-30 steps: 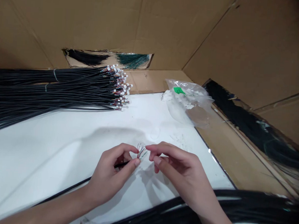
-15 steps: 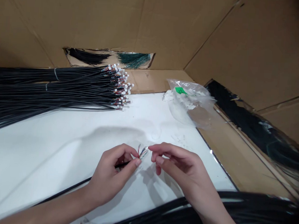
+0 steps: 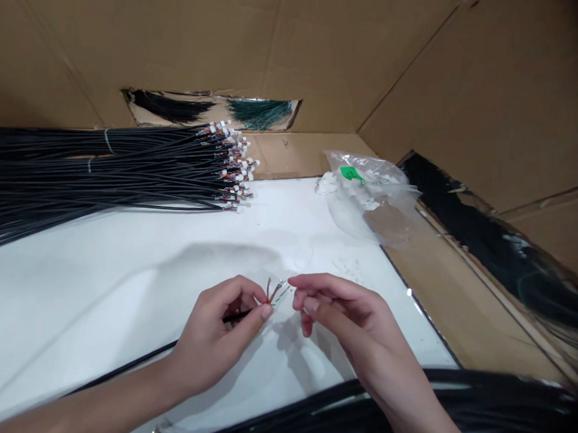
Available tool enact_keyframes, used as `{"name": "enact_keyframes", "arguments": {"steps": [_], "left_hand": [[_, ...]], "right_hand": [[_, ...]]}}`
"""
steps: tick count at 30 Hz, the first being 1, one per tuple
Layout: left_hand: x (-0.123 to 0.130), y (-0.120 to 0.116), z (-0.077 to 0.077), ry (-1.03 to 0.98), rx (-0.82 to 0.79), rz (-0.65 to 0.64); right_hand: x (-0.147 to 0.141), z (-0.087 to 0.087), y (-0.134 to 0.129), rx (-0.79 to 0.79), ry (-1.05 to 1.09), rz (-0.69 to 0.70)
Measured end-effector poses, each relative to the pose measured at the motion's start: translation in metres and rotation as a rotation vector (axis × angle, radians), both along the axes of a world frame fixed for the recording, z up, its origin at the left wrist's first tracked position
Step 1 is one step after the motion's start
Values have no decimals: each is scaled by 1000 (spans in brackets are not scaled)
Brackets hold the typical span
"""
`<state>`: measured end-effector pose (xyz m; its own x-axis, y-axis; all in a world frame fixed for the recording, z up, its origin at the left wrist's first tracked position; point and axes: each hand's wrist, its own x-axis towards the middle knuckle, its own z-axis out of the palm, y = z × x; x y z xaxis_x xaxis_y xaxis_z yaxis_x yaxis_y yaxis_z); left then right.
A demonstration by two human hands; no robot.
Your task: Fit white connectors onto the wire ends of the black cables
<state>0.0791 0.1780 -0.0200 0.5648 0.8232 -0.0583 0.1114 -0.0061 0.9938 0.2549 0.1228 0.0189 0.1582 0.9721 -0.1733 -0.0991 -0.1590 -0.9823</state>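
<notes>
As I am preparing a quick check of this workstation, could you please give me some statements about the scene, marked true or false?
1. The bare left hand holds a thin round black cable near its splayed coloured wires. True.
2. The bare right hand grips the crumpled clear plastic bag. False: that hand is near the wire tips, and the bag lies farther back, apart from it.
3. The stacked black cables on the left end in small white connectors. True.
4. The label on the bag is red. False: it is bright green.
5. Dark green strands show in a slot in the brown cardboard wall. True.
</notes>
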Motion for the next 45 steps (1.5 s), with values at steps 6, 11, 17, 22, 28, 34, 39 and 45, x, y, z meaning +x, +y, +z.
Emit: {"name": "enact_keyframes", "arguments": {"steps": [6, 11, 17, 22, 28, 34, 39, 45], "left_hand": [[0, 1, 0, -5, 7, 0], [1, 1, 1, -12, 3, -10], [-1, 0, -1, -10, -2, -12], [-1, 0, 0, -14, 0, -6], [1, 2, 1, -13, -5, 8], [1, 1, 1, -30, -12, 3], [0, 1, 1, -39, -17, -1], [1, 1, 1, -35, -33, 0]], "right_hand": [[3, -4, -1, -33, 4, -30], [0, -1, 1, -33, -14, 8], [0, 2, 0, -18, -49, 44], [0, 1, 1, -9, -45, 54], [1, -2, -1, -16, -6, 12], [-2, -1, -2, -48, -40, 89], [-6, 1, -3, -66, -25, 136], [-6, 1, -7, -116, -96, 210]]}}
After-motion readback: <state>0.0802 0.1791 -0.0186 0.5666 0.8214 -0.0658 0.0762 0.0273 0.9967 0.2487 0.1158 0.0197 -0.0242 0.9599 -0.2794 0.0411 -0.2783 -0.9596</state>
